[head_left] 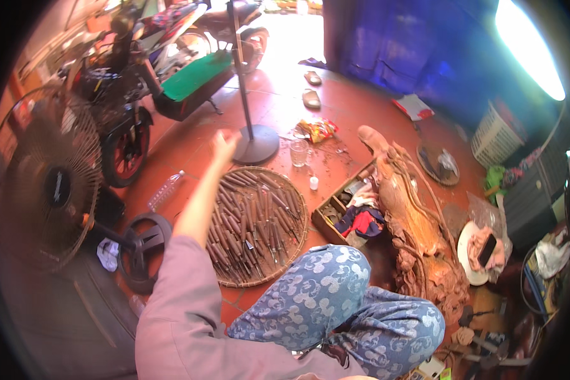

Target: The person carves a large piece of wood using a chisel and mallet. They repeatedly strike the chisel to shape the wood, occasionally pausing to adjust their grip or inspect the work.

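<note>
My left hand (225,147) is stretched out over the far edge of a round woven tray (305,221), next to a black pole stand (257,144). Its fingers look curled in, though slightly blurred, and anything inside them is hidden. Whether the hand touches the pole I cannot tell. Many wooden-handled carving tools (250,228) lie packed across the tray. My right hand is out of the picture. To the right of my bent knees lies a large carved wood piece (418,218), with a wooden box (326,221) of cloths beside it.
A standing fan (57,183) and parked motorbike (123,145) occupy the left side. Beyond the tray are a glass mug (299,153), a small white bottle (313,183) and a crumpled snack bag (320,130). A clear plastic bottle (166,190) lies left; a phone (487,251) rests at right.
</note>
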Demonstrator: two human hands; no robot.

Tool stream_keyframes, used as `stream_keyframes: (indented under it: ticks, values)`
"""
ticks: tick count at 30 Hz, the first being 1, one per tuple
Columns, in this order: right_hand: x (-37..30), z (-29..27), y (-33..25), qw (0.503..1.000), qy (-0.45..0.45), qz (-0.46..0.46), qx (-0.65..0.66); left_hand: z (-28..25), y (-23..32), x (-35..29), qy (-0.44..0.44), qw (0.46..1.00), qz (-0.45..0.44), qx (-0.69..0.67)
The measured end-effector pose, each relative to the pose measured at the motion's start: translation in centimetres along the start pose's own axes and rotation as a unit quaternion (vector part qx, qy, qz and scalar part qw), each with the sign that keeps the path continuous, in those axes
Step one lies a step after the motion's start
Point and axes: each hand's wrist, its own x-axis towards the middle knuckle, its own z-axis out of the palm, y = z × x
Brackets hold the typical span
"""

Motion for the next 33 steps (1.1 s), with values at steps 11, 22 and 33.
stream_keyframes:
  ticks: [11, 22, 33]
  values:
    - [3.2, 2.8, -2.6, 0.998, 0.023, -0.04, 0.046, -4.0, 8.1, 39.9, 0.197, 0.963, 0.083, 0.164]
    - [18.8, 13.4, -1.6, 0.987, 0.074, 0.046, -0.138, -2.0, 1.7, 37.9, 0.068, 0.989, 0.055, -0.118]
    - [23.7, 19.5, 0.3, 0.983, 0.097, 0.139, -0.074, -8.0, 5.9, 33.3, -0.083, 0.978, -0.019, -0.193]
